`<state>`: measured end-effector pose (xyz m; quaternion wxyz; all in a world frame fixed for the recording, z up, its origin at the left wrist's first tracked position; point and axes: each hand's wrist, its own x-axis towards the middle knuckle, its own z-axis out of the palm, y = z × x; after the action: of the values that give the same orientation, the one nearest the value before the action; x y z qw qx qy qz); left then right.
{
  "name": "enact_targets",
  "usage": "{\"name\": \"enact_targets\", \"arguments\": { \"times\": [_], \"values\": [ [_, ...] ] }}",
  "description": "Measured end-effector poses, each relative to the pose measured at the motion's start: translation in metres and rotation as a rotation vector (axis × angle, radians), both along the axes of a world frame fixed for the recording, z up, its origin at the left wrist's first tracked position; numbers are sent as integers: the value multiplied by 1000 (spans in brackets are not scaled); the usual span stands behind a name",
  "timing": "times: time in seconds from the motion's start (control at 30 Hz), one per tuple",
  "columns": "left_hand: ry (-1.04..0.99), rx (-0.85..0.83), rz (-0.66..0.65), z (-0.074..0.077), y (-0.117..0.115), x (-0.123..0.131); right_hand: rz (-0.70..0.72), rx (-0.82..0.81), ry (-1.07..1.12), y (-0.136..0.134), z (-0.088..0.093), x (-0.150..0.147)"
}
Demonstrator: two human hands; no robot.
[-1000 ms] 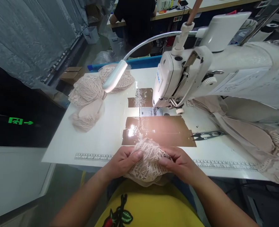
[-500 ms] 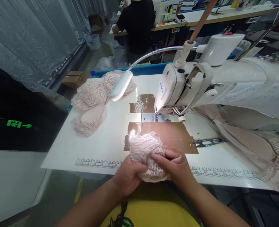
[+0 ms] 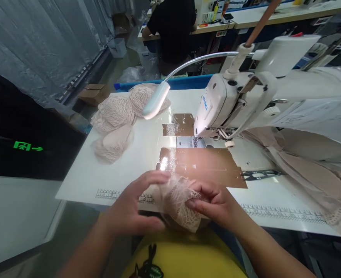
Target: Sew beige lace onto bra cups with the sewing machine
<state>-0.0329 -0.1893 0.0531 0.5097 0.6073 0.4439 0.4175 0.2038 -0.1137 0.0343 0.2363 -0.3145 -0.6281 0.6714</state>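
Observation:
Both my hands grip a pale pink lace piece [image 3: 176,200] at the near edge of the white sewing table [image 3: 121,170]. My left hand [image 3: 135,204] curls round its left side, with the fingers over the top and the thumb underneath. My right hand [image 3: 213,202] pinches the right side between thumb and fingers. The piece hangs partly over the table edge above my lap. The white sewing machine [image 3: 245,100] stands just beyond it, and its needle area [image 3: 198,141] sits above brown tape patches [image 3: 205,166].
A heap of similar lace pieces [image 3: 121,116] lies at the table's far left under a gooseneck lamp [image 3: 156,100]. Beige fabric [image 3: 309,170] is piled at the right. Scissors [image 3: 260,175] lie near the tape. A person in black [image 3: 173,27] sits at a bench behind.
The lace piece has come down and slightly toward me. My left hand moved from under it to its left side, with the fingers now spread over the top. The view shifted a little.

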Motion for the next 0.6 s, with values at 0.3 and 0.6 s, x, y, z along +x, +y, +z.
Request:
{"name": "enact_targets", "arguments": {
  "times": [0.3, 0.6],
  "values": [
    [77, -172, -78, -17, 10, 27, -75, 213, -5, -8, 3, -14],
    [221, -69, -25, -8, 17, 25, -183, 221, -141, -8, 1, -19]
  ]
}}
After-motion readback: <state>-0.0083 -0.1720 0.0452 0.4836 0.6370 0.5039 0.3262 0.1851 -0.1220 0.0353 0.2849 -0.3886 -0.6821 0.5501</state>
